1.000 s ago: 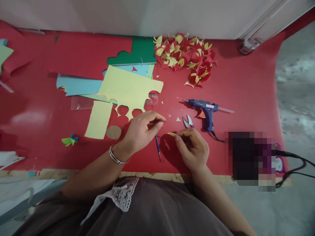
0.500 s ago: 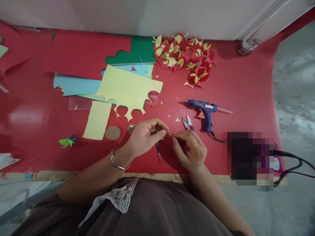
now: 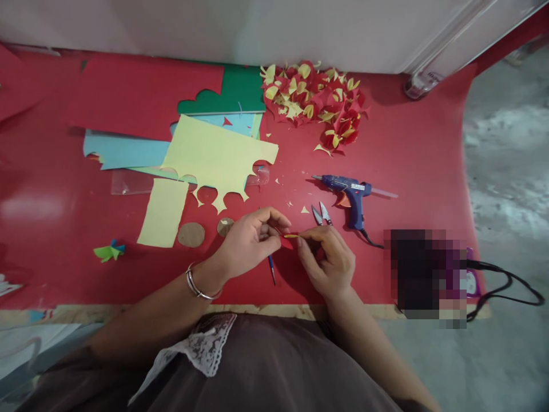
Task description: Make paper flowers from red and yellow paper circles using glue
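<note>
Between my two hands is a small red and yellow paper piece (image 3: 290,236). My left hand (image 3: 253,239), with a silver bangle at the wrist, pinches its left end. The fingertips of my right hand (image 3: 326,256) are closed on its right end. Under my hands lies a blue pen-like tool (image 3: 271,270), partly hidden by my left hand. Small metal snips (image 3: 321,213) rest just beyond my right hand, their handles covered by it. Two round cardboard discs, a larger one (image 3: 191,234) and a smaller one (image 3: 223,226), lie left of my left hand.
A blue glue gun (image 3: 354,197) lies beyond the snips, its cord running right. A heap of red and yellow paper cutouts (image 3: 313,97) is at the back. Cut yellow paper (image 3: 214,149) overlaps coloured sheets at the left. A green and blue paper piece (image 3: 110,251) sits front left.
My left fingers have shifted and opened slightly around the paper piece, so more of its red and yellow parts show. The whole view has shifted a little, moving the table items left.
</note>
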Motion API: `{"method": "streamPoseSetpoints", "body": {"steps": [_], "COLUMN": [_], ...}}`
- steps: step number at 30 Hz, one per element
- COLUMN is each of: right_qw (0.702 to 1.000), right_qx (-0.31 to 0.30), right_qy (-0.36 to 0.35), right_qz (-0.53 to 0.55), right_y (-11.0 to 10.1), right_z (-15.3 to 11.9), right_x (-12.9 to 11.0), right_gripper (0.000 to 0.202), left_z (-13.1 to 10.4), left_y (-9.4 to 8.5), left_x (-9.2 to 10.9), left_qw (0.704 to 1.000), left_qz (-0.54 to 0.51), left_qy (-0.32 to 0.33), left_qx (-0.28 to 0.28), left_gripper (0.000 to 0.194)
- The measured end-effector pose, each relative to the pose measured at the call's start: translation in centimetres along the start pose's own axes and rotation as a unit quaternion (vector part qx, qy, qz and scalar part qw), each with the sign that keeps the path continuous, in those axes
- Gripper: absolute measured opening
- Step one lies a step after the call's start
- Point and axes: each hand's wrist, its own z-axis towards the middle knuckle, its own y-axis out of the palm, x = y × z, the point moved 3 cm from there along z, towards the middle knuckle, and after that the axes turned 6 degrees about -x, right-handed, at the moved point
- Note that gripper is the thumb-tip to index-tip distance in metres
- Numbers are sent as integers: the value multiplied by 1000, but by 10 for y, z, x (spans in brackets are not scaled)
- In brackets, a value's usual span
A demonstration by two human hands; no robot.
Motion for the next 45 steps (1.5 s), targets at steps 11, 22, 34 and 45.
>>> {"method": "streamPoseSetpoints", "body": {"steps": [11,22,34,45], "right_qw": [1000,1000,1000,1000], "right_qx": [-18,-18,-17,-24], "right_qy": [0,-9,-16,-11], "right_qz": [9,13,12,9], "right_y": [1,3,4,5], "right_z": [-1,-1,-3,-4], "right_x": [1,1,3,4], "right_gripper": [11,10,11,9], "left_z": [-2,-1,0,-1], "left_y": [4,1,2,1], "left_x": [3,0,-5,-4], "left_qw": [995,997,995,995], "left_qz": [98,73,-88,-92], "left_qy": [4,9,-28,-24], "left_qx": [0,-9,-32,-12], "left_gripper": [10,9,18,16]}}
